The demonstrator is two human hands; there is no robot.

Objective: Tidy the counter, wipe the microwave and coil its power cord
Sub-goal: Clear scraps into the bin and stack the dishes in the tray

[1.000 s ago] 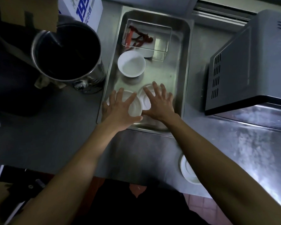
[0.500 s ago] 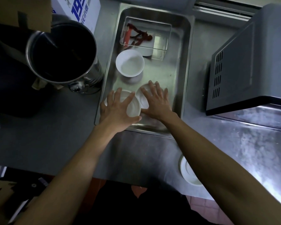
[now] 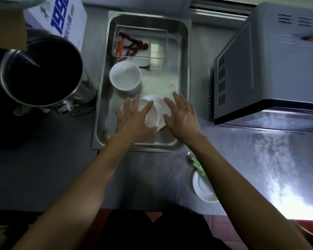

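Note:
Two white round lids lie in the near end of a steel tray [image 3: 186, 69]. The left lid [image 3: 151, 117] overlaps the right lid [image 3: 161, 107]. My left hand [image 3: 134, 118] rests flat on the left lid with its fingers spread. Beside the right lid's edge is my right hand [image 3: 182, 115], its fingers straight. The grey microwave [image 3: 269, 69] stands at the right, its vented side facing the tray. No power cord is visible.
In the tray, farther back, are a white bowl [image 3: 125, 75] and a clear box [image 3: 139, 43] with red scraps. A large steel pot [image 3: 42, 69] and a cardboard box [image 3: 61, 20] stand left. A white lid [image 3: 203, 188] and green scrap [image 3: 197, 165] lie near the counter's front edge.
The left lid has slid right under my left hand and now overlaps the right lid. My right hand has come off the right lid to its right side.

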